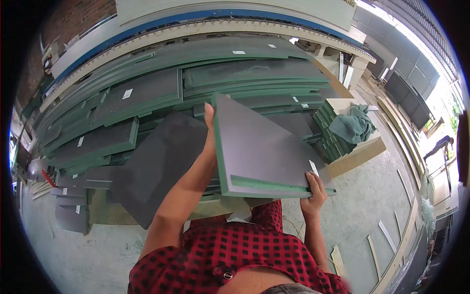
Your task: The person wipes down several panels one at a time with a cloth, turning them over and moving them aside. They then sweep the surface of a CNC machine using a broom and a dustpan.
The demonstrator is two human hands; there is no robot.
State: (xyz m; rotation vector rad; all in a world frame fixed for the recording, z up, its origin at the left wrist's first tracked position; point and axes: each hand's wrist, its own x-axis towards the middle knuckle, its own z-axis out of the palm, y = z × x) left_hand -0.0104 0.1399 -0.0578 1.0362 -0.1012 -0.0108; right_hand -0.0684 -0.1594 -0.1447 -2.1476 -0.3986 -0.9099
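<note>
A dark grey board [264, 147] with green edges is tilted up in front of my body, held between both hands. My left hand [210, 120] grips its left edge near the upper corner, the thumb showing and most fingers hidden behind. At the lower right corner my right hand [314, 190] is closed on the edge, fingers on the face beside a small white label [314, 168]. A strip of green edge shows along the board's lower side. Behind and left of it lies a large dark panel [159, 161] on the stacked boards.
Stacks of green-edged boards [142, 95] cover the low platform ahead. To the right a small stack of green-edged pieces [325, 127] carries a green cloth [353, 125]. A long blue-and-white machine [196, 19] stands behind. Loose strips [387, 235] lie on the right floor; a person [440, 144] bends farther off.
</note>
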